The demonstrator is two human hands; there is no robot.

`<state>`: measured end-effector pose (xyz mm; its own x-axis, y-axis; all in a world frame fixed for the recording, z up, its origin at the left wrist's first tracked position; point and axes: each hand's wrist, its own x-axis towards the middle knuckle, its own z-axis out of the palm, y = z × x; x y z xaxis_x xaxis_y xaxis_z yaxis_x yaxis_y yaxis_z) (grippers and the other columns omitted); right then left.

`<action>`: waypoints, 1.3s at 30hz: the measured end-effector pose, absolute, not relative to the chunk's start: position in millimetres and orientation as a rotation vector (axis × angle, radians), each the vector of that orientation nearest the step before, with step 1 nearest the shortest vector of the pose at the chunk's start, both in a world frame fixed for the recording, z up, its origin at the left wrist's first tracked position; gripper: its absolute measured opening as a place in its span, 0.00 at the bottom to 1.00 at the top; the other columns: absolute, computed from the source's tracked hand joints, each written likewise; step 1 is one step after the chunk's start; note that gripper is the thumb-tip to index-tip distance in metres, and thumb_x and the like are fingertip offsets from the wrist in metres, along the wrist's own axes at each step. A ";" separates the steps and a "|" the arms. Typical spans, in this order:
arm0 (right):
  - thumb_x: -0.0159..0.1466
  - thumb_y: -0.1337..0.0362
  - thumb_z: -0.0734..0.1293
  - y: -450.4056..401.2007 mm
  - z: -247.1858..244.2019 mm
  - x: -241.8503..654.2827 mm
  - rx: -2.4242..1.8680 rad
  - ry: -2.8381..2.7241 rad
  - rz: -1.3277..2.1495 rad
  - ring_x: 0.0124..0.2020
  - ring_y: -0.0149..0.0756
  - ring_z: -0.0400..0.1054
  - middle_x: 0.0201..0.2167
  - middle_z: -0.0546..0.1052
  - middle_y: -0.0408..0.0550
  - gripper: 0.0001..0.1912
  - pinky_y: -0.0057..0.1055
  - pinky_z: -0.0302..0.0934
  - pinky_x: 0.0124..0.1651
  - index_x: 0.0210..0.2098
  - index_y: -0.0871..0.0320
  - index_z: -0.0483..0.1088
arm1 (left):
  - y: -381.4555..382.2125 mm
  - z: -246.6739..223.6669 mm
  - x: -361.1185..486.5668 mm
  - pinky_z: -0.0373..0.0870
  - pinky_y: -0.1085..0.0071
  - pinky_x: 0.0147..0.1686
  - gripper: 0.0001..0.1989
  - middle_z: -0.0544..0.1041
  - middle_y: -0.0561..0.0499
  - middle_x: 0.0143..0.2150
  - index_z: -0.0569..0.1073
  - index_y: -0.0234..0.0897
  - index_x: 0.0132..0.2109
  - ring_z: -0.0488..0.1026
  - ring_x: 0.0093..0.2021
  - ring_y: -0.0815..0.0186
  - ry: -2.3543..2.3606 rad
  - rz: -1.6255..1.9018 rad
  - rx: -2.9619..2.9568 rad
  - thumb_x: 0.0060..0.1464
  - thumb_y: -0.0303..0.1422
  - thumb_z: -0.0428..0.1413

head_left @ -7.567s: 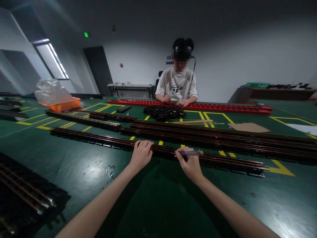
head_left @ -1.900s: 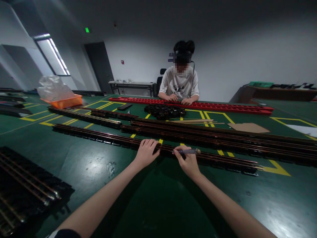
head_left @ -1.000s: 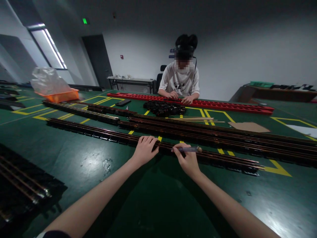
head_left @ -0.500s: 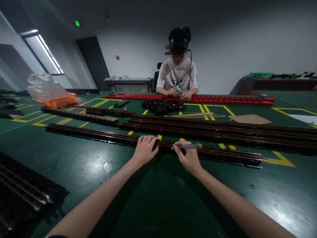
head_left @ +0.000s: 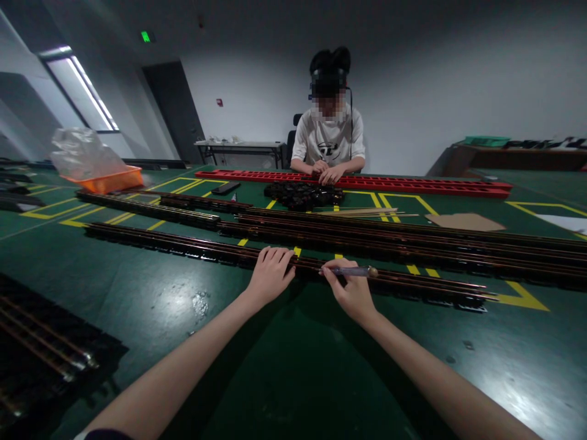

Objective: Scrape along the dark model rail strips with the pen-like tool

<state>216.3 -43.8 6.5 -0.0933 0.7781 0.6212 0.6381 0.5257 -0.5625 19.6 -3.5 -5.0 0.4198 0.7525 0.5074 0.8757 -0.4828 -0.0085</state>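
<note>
Nearest black strip point(head_left: 183, 245): lies lengthwise across the green table point(head_left: 151, 293), under both hands, with thin copper-coloured rods running along it and jutting past its right end.
Left hand point(head_left: 271, 273): fingers half bent over the strip, thumb apart on its near side; whether they grip or only rest, I cannot tell.
Right hand point(head_left: 351, 292): fingers pinched closed around a pen-like tool point(head_left: 352, 271), its tip at the strip, just beside the left hand; contact at the tip is too small to make out.
Orange tray point(head_left: 107, 182): stands on the table's far left, holding a crumpled clear plastic bag point(head_left: 82, 153) that rises well above the rim; the bag's contents are unclear.
Green bin point(head_left: 486, 141): sits on the brown side table point(head_left: 509, 160) at back right; its inside is hidden.
Red slotted rack point(head_left: 422, 185): lies across the far side, a co-worker's hands point(head_left: 331, 175) on it.
Black parts point(head_left: 302, 194): heaped loose just before the rack.
</note>
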 end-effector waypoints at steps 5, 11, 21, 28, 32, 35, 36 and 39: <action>0.63 0.61 0.60 -43.6 6.6 216.4 -1.182 -1.805 0.174 0.35 0.39 0.67 0.30 0.76 0.47 0.10 0.36 0.58 0.40 0.29 0.55 0.69 | -4.4 -3.7 20.4 0.55 0.57 0.58 0.15 0.73 0.47 0.50 0.69 0.37 0.50 0.66 0.51 0.59 -1.410 -0.657 -2.400 0.57 0.30 0.46; 0.63 0.60 0.60 -43.2 7.5 216.7 -1.185 -1.799 0.206 0.35 0.39 0.68 0.31 0.76 0.47 0.10 0.37 0.58 0.41 0.30 0.56 0.70 | -4.5 -3.8 19.0 0.53 0.57 0.61 0.19 0.72 0.47 0.52 0.68 0.36 0.52 0.66 0.53 0.60 -1.401 -0.642 -2.408 0.56 0.24 0.43; 0.62 0.62 0.61 -43.4 12.3 215.8 -1.170 -1.776 0.295 0.34 0.38 0.69 0.29 0.76 0.47 0.09 0.37 0.59 0.40 0.29 0.57 0.69 | -1.1 -3.7 13.4 0.53 0.57 0.61 0.24 0.71 0.46 0.53 0.66 0.33 0.55 0.65 0.55 0.61 -1.414 -0.642 -2.525 0.52 0.18 0.40; 0.62 0.63 0.61 -42.8 11.8 216.8 -1.141 -1.707 0.335 0.31 0.36 0.69 0.25 0.75 0.45 0.09 0.34 0.60 0.37 0.27 0.57 0.68 | -0.2 -1.7 11.6 0.57 0.57 0.58 0.22 0.71 0.46 0.53 0.66 0.33 0.54 0.65 0.54 0.60 -1.439 -0.662 -2.584 0.53 0.23 0.44; 0.62 0.63 0.61 -43.5 11.8 216.9 -1.133 -1.696 0.316 0.31 0.36 0.69 0.25 0.75 0.46 0.08 0.34 0.60 0.37 0.27 0.57 0.68 | -2.5 1.0 12.5 0.57 0.57 0.57 0.21 0.71 0.45 0.52 0.66 0.33 0.54 0.65 0.53 0.59 -1.448 -0.665 -2.600 0.53 0.28 0.46; 0.62 0.63 0.61 -43.7 11.7 217.0 -1.131 -1.731 0.304 0.32 0.37 0.70 0.26 0.76 0.46 0.08 0.35 0.60 0.38 0.28 0.57 0.68 | -3.4 1.7 12.8 0.57 0.56 0.56 0.20 0.71 0.44 0.52 0.66 0.33 0.54 0.65 0.53 0.58 -1.445 -0.655 -2.603 0.54 0.32 0.48; 0.62 0.63 0.61 -43.5 11.6 217.1 -1.133 -1.740 0.303 0.32 0.37 0.70 0.26 0.76 0.46 0.08 0.36 0.60 0.38 0.28 0.57 0.68 | -3.5 1.7 12.9 0.57 0.56 0.56 0.20 0.71 0.44 0.52 0.66 0.33 0.54 0.65 0.53 0.58 -1.444 -0.651 -2.600 0.55 0.34 0.48; 0.62 0.62 0.61 -42.8 10.9 217.3 -1.130 -1.748 0.311 0.33 0.37 0.70 0.27 0.76 0.46 0.08 0.36 0.60 0.39 0.28 0.56 0.68 | -3.1 1.3 12.9 0.57 0.56 0.56 0.20 0.71 0.44 0.51 0.66 0.33 0.53 0.65 0.53 0.57 -1.443 -0.639 -2.578 0.56 0.38 0.48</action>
<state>217.3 -42.8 10.9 -0.0737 0.7999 0.5957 0.5454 0.5324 -0.6474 12.9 -3.1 1.3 0.4567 0.7866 0.4156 0.8366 -0.5386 0.1002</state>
